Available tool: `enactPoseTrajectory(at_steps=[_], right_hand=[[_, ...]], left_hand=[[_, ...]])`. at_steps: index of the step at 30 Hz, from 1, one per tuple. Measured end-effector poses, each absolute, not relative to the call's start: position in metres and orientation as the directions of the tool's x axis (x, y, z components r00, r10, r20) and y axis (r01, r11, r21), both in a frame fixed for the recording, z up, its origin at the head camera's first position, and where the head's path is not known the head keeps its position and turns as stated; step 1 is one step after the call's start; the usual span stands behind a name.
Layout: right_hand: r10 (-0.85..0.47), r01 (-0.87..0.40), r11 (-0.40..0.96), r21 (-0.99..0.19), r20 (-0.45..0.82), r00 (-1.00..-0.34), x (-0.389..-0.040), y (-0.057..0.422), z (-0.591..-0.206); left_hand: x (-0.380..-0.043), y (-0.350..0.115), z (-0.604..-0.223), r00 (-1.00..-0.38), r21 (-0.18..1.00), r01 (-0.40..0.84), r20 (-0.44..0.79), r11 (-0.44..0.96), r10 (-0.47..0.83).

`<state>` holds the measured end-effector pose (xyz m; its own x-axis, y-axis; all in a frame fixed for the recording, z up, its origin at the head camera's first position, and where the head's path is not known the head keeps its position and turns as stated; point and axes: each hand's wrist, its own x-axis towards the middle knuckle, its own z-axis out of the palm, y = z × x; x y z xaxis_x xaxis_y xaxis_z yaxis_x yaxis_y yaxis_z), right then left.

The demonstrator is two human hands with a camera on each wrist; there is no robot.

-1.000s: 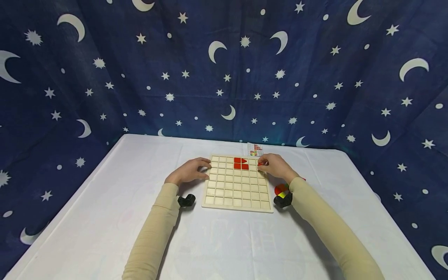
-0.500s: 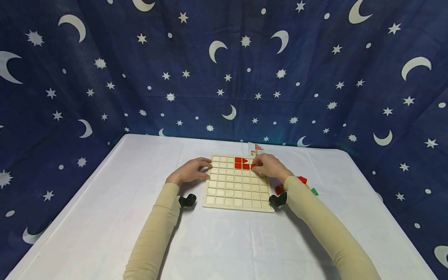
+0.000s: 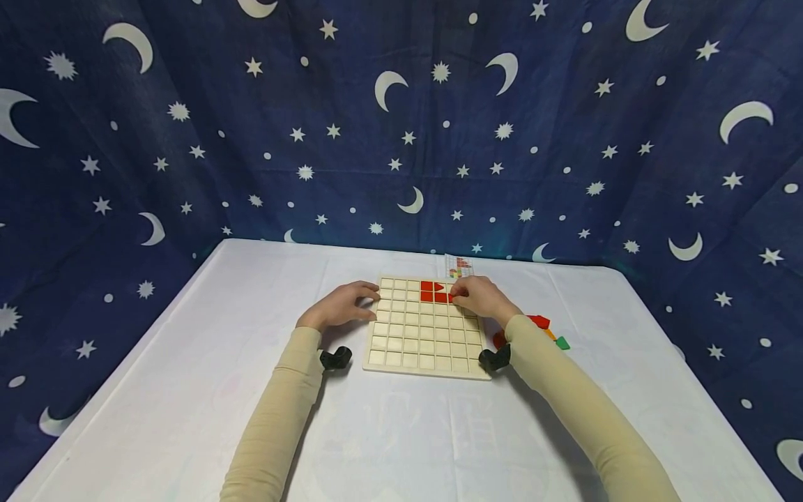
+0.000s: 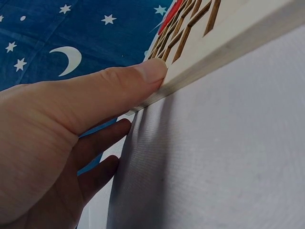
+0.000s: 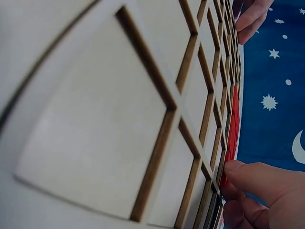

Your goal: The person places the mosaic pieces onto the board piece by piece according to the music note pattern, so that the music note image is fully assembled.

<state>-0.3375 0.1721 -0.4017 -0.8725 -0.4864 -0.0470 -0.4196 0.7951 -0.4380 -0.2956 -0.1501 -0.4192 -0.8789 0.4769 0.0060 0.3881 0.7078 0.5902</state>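
Observation:
A square wooden board [image 3: 410,341] with a grid of recessed cells lies on the white table. Along its left edge rests my left hand [image 3: 335,307]; in the left wrist view the thumb [image 4: 152,71] touches the board's rim while the other fingers stay loosely extended. My right hand [image 3: 483,294] is over the upper right of the grid. It pinches a small red tile [image 5: 224,180] between thumb and fingers, right at a cell in the second row. Just left of it, several red tiles [image 3: 433,297] sit in cells of the top two rows, one of them pointed.
Behind the board lies a card [image 3: 460,266] printed with a coloured grid pattern. Loose pieces, including a red one [image 3: 539,321] and a green one [image 3: 562,343], lie right of the board, partly behind the right sleeve. A star-and-moon cloth [image 3: 351,160] hangs behind the table.
My right hand has moved left from the board's right edge with the red tile, to beside the placed red tiles. More loose pieces show past the sleeve. The left hand has kept still.

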Motion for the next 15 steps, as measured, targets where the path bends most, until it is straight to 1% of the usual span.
enactPoseTrajectory(at_steps=[15], right_hand=[[-0.447, -0.360, 0.805, -0.471, -0.084, -0.890, -0.3383, 0.1705, -0.4034]], left_hand=[[-0.2957, -0.1505, -0.4192, -0.878, 0.601, 0.386, 0.005, 0.700, 0.480]])
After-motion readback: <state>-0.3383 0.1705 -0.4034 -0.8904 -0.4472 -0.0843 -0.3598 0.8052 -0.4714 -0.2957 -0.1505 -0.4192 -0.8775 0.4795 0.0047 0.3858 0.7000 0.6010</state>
